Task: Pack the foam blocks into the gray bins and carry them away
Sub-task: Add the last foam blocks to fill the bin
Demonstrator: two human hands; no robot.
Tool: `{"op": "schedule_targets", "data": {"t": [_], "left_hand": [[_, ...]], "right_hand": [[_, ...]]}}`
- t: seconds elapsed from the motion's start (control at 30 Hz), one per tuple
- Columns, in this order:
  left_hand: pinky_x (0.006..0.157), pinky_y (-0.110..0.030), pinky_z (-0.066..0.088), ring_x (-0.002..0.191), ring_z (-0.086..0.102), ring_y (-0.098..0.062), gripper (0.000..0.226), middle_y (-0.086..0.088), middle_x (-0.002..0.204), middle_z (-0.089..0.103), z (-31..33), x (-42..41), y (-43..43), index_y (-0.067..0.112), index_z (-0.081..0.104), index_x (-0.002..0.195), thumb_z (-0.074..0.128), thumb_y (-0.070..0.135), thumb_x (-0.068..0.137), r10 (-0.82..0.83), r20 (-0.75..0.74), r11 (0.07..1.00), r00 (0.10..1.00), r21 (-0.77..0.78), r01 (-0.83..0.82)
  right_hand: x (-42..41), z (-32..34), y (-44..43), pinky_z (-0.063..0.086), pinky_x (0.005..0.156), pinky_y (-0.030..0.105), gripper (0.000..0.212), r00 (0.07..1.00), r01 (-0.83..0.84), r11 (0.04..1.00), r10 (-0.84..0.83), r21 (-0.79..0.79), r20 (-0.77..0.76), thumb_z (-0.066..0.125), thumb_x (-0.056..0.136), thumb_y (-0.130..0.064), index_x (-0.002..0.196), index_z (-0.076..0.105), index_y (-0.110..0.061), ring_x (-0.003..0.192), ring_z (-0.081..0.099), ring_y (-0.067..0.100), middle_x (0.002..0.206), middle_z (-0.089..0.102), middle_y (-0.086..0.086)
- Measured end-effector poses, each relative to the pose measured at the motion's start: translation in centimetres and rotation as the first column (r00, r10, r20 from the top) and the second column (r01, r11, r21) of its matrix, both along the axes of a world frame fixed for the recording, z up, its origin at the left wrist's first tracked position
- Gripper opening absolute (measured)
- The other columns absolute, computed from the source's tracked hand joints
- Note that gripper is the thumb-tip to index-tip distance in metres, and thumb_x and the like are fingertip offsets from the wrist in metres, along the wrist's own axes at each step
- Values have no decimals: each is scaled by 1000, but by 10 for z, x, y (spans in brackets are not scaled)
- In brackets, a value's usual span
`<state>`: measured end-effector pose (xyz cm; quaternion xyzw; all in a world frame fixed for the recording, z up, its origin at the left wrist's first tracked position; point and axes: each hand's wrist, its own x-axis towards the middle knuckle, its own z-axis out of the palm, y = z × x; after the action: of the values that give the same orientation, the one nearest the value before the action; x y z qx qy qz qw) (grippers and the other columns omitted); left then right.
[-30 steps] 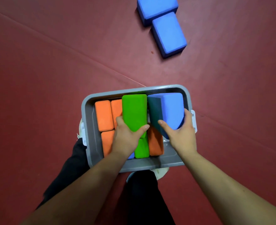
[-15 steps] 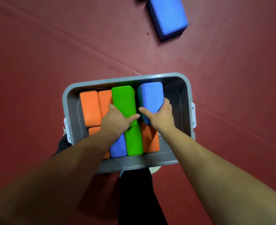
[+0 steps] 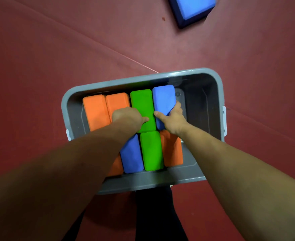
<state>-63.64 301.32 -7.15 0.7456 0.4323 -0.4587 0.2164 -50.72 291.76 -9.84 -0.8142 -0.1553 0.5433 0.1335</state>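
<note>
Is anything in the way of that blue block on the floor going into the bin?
Nothing visible. Only bare floor lies between the loose block and the bin, whose right side has no blocks in it.

Floor (image 3: pixel 39 70): a dark red, matte, mat-like surface that fills the whole view, lightly scuffed and mottled. A thin pale seam (image 3: pixel 143 65) crosses it diagonally, from the upper left down toward the middle. A fainter crease line (image 3: pixel 265 126) slopes down to the right on the right-hand side. There is a small dark spot (image 3: pixel 163 18) near the top, right of centre. The light is soft and even, with a paler pinkish sheen (image 3: pixel 153 54) around mid-frame; the corners and lower edges fall darker.
</note>
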Motion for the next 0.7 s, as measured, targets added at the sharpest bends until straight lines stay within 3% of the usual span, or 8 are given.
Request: {"op": "schedule_targets", "data": {"t": [0.17, 0.27, 0.33, 0.4, 0.47, 0.5, 0.57, 0.7], "left_hand": [[89, -35, 45, 120, 58, -30, 64, -12, 129, 62, -3, -10, 8, 9, 61, 120, 45, 65, 94, 13, 77, 1000, 997, -11, -12], [93, -37, 46, 122, 57, -32, 64, -14, 131, 61, 7, -14, 19, 6, 60, 122, 41, 62, 97, 51, 105, 998, 993, -50, -46], [95, -39, 46, 122, 57, -33, 63, -17, 131, 61, 17, -13, 38, 5, 61, 121, 40, 60, 98, 128, 142, 990, 982, -78, -117], [97, -40, 46, 121, 57, -35, 61, -19, 129, 61, 29, -6, 67, 6, 63, 118, 41, 58, 98, 210, 191, 976, 959, -92, -195], [97, -41, 47, 118, 59, -37, 58, -20, 125, 64, 44, 6, 104, 6, 66, 112, 41, 56, 97, 280, 241, 959, 929, -119, -258], [97, -40, 47, 117, 59, -36, 56, -18, 123, 65, 53, 15, 127, 6, 67, 108, 41, 55, 97, 303, 258, 952, 918, -121, -280], [97, -39, 48, 117, 59, -35, 53, -15, 122, 66, 69, 30, 167, 7, 67, 103, 40, 53, 98, 338, 272, 941, 901, -135, -312], [98, -40, 48, 114, 61, -35, 53, -14, 115, 69, 93, 81, 235, 6, 67, 102, 41, 52, 98, 381, 290, 925, 878, -136, -356]], "right_hand": [[1, -8, 16, 43, 97, 42, 88, 998, -57, 979, 49, -197, -43, 74, 84, -45, 143, 22, -7, 122, 50, 39, 141, 43, 21], [6, 10, 27, 43, 103, 45, 95, 991, -135, 942, 136, -309, -19, 72, 82, -55, 148, 21, -9, 126, 51, 40, 143, 44, 23], [14, 33, 42, 40, 108, 44, 95, 982, -162, 942, 183, -295, 45, 67, 85, -55, 152, 21, -8, 131, 47, 39, 147, 42, 22], [28, 58, 63, 42, 105, 39, 74, 977, -157, 960, 185, -230, 104, 64, 90, -48, 146, 39, -6, 127, 53, 33, 138, 55, 18], [47, 84, 90, 46, 89, 30, 37, 982, -141, 978, 158, -153, 100, 63, 93, -39, 117, 63, -11, 106, 62, 24, 109, 69, 7], [59, 98, 106, 47, 81, 29, 24, 988, -119, 986, 129, -117, 83, 62, 93, -36, 102, 67, -15, 93, 63, 21, 96, 70, 3], [82, 120, 131, 52, 76, 35, 19, 999, -3, 998, 6, -66, 44, 61, 95, -31, 90, 67, -14, 78, 61, 19, 87, 72, 6], [141, 151, 182, 45, 66, 32, 11, 882, 467, 883, -463, 39, -92, 57, 98, -24, 98, 59, -13, 70, 55, 20, 74, 61, 4]]}}
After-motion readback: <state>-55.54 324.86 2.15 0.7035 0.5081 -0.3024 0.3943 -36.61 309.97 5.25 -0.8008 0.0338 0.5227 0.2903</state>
